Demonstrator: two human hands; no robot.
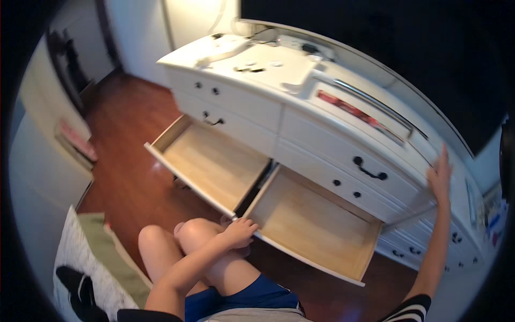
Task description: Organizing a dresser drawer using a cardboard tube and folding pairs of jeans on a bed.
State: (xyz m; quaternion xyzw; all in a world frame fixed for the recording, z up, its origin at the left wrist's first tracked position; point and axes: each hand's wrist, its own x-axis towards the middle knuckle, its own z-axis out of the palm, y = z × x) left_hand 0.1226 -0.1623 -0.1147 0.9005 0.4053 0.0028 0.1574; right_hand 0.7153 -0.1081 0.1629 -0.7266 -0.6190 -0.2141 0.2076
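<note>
A white dresser (300, 115) stands in front of me with two bottom drawers pulled out. The left drawer (214, 161) and the right drawer (316, 220) both show bare light-wood bottoms. At the near left corner of the right drawer, my left hand (241, 233) has its fingers curled over the front edge. My right hand (440, 174) reaches far to the right, fingers stretched out against the dresser top's edge, holding nothing that I can see. Near it on the top lie a long silver bar (375, 104) and a flat red package (348, 110).
A large dark television (386, 48) stands behind the dresser top, where a power strip (306, 48) and small items lie. Black handles (370, 169) stick out from the drawer fronts. A cushion (86, 263) is at my left, over a reddish wood floor (126, 139).
</note>
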